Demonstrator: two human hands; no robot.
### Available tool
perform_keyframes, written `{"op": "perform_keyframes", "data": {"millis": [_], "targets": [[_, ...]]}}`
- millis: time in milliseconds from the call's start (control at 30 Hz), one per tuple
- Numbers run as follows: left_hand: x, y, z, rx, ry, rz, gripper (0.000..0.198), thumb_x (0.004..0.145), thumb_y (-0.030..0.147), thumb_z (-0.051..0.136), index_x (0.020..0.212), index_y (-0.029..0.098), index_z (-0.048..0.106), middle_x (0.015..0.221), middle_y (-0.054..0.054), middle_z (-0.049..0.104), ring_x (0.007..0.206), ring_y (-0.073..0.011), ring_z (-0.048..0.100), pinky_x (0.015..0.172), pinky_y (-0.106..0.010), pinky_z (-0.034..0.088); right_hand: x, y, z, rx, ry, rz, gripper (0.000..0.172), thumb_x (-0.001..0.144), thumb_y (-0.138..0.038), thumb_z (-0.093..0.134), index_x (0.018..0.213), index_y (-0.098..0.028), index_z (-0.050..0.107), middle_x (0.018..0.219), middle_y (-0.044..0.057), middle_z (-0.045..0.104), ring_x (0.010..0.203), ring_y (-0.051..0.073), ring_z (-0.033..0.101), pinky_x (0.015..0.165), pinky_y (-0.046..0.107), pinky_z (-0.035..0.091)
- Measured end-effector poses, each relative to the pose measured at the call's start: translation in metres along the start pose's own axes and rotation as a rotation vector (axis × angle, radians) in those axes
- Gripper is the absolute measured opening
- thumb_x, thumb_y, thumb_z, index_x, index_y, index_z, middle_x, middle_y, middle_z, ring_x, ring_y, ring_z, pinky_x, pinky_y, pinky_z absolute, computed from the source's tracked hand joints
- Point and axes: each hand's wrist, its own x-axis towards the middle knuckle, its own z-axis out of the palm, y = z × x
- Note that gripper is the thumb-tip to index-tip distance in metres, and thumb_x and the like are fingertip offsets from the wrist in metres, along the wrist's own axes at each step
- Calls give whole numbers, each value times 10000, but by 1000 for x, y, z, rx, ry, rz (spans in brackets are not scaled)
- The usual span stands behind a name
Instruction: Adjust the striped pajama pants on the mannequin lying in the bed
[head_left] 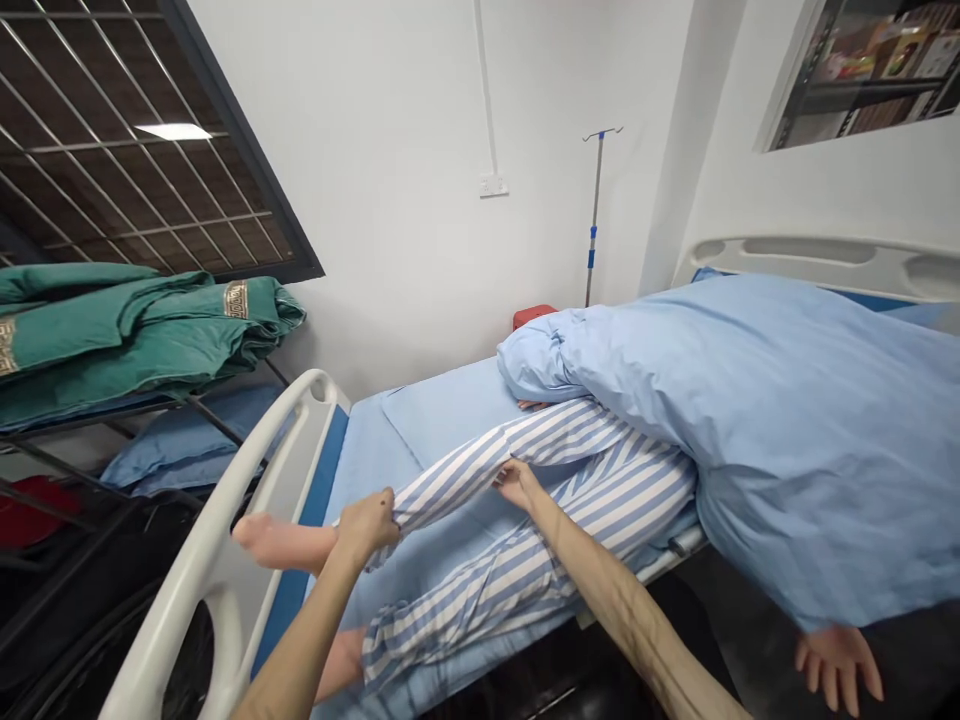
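A figure with smooth, doll-like feet lies on the bed in blue-and-white striped pajama trousers (570, 430). Its far leg is raised off the sheet, knee slightly bent, the bare foot (277, 540) near the footboard. My left hand (370, 522) is closed around the trouser leg just above that ankle. At the same leg's knee, my right hand (517, 483) grips the striped cloth from below, its fingertips partly hidden. The near leg (480, 590) rests on the mattress. A light blue quilt (750, 390) covers the upper body, and one hand (838, 665) hangs out beneath it.
The white footboard (180, 580) stands at the left and the headboard (825, 250) at the far right. Behind the bed rise a drip stand (595, 220) and a red object (534, 316). Green folded covers (150, 330) lie on a rack by the barred window.
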Motion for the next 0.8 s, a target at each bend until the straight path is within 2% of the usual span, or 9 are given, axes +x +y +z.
{"op": "perform_keyframes", "data": {"millis": [67, 133, 200, 333, 433, 500, 633, 800], "targets": [[-3, 10, 7, 5, -10, 14, 363, 644, 265, 573, 999, 195, 556, 1040, -134, 684, 961, -302, 642, 753, -338, 447, 5, -17, -11, 129, 51, 32, 150, 659, -331, 481, 676, -224, 377, 607, -18, 512, 760, 171, 602, 731, 302, 501], [-1, 29, 14, -65, 11, 14, 360, 664, 301, 567, 1010, 208, 532, 1024, -105, 688, 938, -268, 646, 717, -300, 436, 12, -38, -28, 258, 82, 59, 152, 643, -324, 521, 706, -212, 441, 608, -30, 551, 752, 157, 602, 733, 277, 492], [5, 60, 20, -138, 60, 21, 358, 683, 337, 566, 1014, 212, 511, 998, -90, 690, 922, -247, 645, 696, -278, 420, 22, -60, -48, 407, 91, 54, 163, 608, -303, 556, 723, -205, 494, 604, -41, 584, 732, 151, 604, 723, 261, 485], [19, 132, 29, -266, 163, 8, 381, 699, 394, 579, 1022, 218, 481, 961, -78, 687, 908, -243, 643, 672, -273, 401, 42, -92, -87, 660, 100, -70, 181, 536, -250, 628, 697, -200, 564, 632, -31, 652, 770, 170, 625, 701, 250, 473], [26, 162, 38, -325, 198, -47, 334, 704, 369, 578, 987, 226, 471, 946, -69, 683, 886, -242, 640, 653, -277, 387, 50, -96, -98, 758, 130, -114, 175, 506, -213, 678, 663, -195, 603, 651, -25, 679, 781, 179, 629, 705, 260, 468], [29, 166, 43, -340, 204, -60, 307, 709, 363, 574, 964, 232, 467, 941, -62, 678, 873, -237, 635, 641, -277, 378, 52, -93, -97, 789, 154, -114, 178, 500, -193, 697, 662, -195, 625, 668, -27, 690, 761, 173, 624, 706, 267, 463], [30, 158, 47, -344, 196, -33, 304, 718, 369, 577, 967, 239, 462, 938, -44, 675, 865, -222, 631, 622, -264, 365, 51, -88, -93, 800, 158, -133, 182, 502, -181, 718, 666, -197, 642, 683, -41, 691, 720, 151, 603, 705, 267, 449], [19, 135, 31, -265, 162, -5, 325, 719, 359, 562, 1010, 248, 468, 929, -29, 679, 853, -212, 634, 616, -256, 368, 43, -82, -90, 806, 134, -89, 164, 522, -186, 709, 671, -185, 640, 639, -45, 665, 626, 122, 554, 626, 254, 413]]}}
